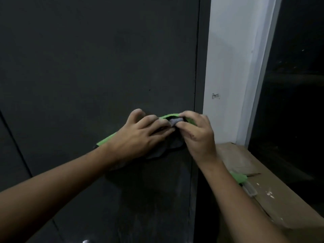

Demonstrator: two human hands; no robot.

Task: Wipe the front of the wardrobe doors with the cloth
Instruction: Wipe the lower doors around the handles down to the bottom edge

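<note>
Both hands are bunched on the green-and-grey cloth point(172, 121) against the dark wardrobe door point(98, 67), left hand point(140, 135) and right hand point(198, 132) pinching its folds, probably refolding for a cleaner side.

Both hands, left point(138, 135) and right point(198, 135), gripping a bunched green-and-grey cloth point(172, 120) against the dark wardrobe door point(98, 64); cardboard box point(273, 195) lower right.

White wall point(226, 67): dark window pane point(294, 85) to its right, cardboard box point(273, 195) at its base; green scrap point(239, 178) on box.
</note>
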